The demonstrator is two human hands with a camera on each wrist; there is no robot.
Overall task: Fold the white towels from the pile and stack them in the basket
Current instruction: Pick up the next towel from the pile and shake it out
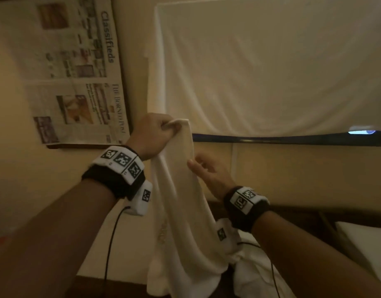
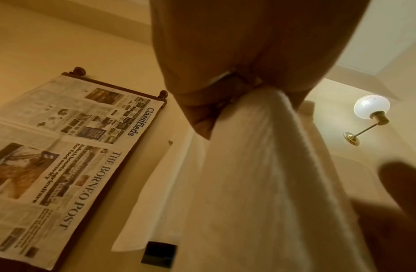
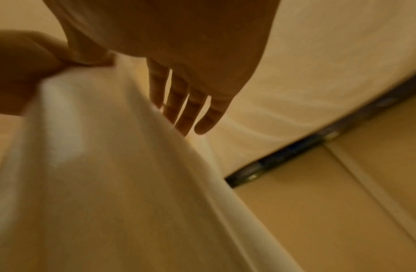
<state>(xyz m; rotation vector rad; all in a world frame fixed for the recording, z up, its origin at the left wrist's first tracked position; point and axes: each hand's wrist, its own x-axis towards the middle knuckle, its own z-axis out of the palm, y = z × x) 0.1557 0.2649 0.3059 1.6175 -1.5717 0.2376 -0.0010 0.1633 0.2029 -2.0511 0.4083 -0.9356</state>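
Observation:
A white towel (image 1: 181, 211) hangs lengthwise in front of me. My left hand (image 1: 171, 126) is raised and grips its top corner in a closed fist; in the left wrist view the towel (image 2: 260, 184) drops out of that fist. Lower down, my right hand (image 1: 196, 165) holds the towel's right edge. Its thumb (image 3: 92, 58) presses the cloth from the front and its straight fingers (image 3: 190, 110) lie behind it. More crumpled white towels (image 1: 252, 274) lie under the hanging one. No basket is in view.
A large white sheet (image 1: 271, 61) hangs on the wall above a dark bar (image 1: 292, 140). A newspaper (image 1: 77, 72) hangs on a rod to the left. A white pillow (image 1: 361, 235) is at lower right. A wall lamp (image 2: 370, 106) glows above.

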